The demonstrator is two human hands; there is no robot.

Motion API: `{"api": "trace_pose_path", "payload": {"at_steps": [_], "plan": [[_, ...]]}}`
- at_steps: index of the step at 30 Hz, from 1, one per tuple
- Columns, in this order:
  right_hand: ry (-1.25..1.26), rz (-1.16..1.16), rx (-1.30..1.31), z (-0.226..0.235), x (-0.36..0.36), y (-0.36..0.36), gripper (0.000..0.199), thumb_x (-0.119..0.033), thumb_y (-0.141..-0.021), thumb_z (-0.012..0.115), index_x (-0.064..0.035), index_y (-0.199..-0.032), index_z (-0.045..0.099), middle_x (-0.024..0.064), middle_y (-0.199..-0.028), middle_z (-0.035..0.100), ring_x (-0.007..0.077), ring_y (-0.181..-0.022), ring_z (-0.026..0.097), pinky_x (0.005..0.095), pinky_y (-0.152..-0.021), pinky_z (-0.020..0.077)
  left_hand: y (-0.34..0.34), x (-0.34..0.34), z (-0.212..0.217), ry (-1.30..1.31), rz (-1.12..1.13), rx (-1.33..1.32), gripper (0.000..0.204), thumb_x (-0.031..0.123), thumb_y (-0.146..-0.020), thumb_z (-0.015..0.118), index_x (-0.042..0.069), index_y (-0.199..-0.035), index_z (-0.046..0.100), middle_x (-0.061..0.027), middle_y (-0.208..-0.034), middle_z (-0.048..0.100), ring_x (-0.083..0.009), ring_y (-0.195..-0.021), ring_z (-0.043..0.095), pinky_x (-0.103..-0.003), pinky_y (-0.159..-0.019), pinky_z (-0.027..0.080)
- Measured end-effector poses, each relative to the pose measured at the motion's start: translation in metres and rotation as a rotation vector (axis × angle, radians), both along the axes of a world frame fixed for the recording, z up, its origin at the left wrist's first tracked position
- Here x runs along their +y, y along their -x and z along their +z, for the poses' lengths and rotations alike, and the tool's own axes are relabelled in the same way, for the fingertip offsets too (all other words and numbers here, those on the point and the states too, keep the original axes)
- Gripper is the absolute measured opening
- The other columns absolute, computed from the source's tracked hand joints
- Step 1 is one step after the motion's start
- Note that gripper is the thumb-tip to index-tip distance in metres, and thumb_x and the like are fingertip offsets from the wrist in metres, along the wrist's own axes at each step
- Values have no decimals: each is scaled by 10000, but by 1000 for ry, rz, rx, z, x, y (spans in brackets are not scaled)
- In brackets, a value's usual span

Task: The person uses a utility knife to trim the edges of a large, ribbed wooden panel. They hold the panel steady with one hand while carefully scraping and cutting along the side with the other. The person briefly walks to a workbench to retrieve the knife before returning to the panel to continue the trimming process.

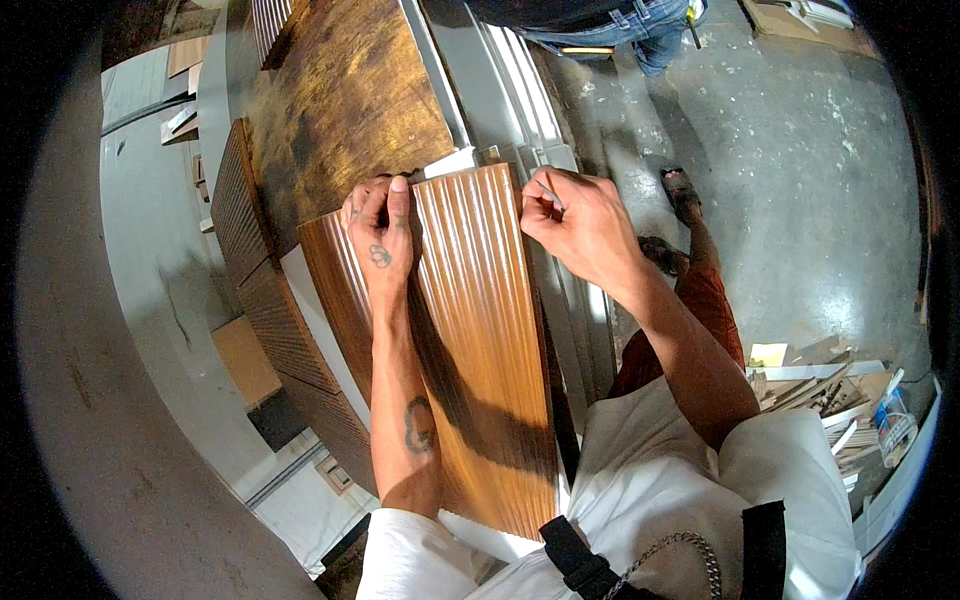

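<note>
A brown, glossy fluted wood panel (475,290) lies lengthwise in front of me, its far end near both hands. My left hand (380,225) is closed over the panel's far left part, fingers curled and thumb pointing away. Whatever its fingers hold is hidden. Just off the panel's far right corner, my right hand (580,215) is closed in a pinch. A thin grey piece (550,195) shows between its fingers; its kind is too small to tell. A white strip (450,163) sits just past the panel's far edge.
Beyond the panel is a stained wooden board (350,110). Dark slatted panels (285,310) stand along the left. Long grey-white profiles (515,80) run on the right. A person in jeans (640,30) stands at the far side. Wood offcuts (825,400) lie on the floor at right.
</note>
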State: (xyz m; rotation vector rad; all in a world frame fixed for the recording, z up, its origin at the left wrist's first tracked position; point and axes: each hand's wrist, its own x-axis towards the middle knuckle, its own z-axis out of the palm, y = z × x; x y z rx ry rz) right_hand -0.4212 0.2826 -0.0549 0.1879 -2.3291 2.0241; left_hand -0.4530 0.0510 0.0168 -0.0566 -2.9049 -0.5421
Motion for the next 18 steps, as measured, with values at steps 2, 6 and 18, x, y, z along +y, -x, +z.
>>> {"api": "trace_pose_path", "payload": {"at_steps": [2, 6, 18], "plan": [[6, -7, 1, 2, -1, 1, 88, -40, -827, 632, -1, -825, 554, 76, -638, 583, 132, -568, 582, 295, -566, 492, 0, -1, 0, 14, -5, -3, 363, 329, -976, 604, -20, -921, 688, -85, -856, 601, -222, -861, 520, -346, -831, 400], [206, -109, -105, -13, -2, -1, 98, -102, -810, 664, -25, -833, 608, 104, -685, 651, 255, -603, 657, 399, -551, 506, 0, 1, 2, -71, 31, -45, 390, 364, -966, 607, -7, -914, 715, -79, -887, 615, -252, -941, 487, -414, -938, 349], [603, 176, -450, -11, 8, 0, 144, -150, -953, 617, -9, -972, 638, 31, -738, 647, 49, -527, 515, 237, -477, 422, 0, -2, 0, -45, 35, -40, 411, 368, -967, 599, -22, -900, 708, -97, -885, 627, -267, -946, 507, -405, -945, 347]]}}
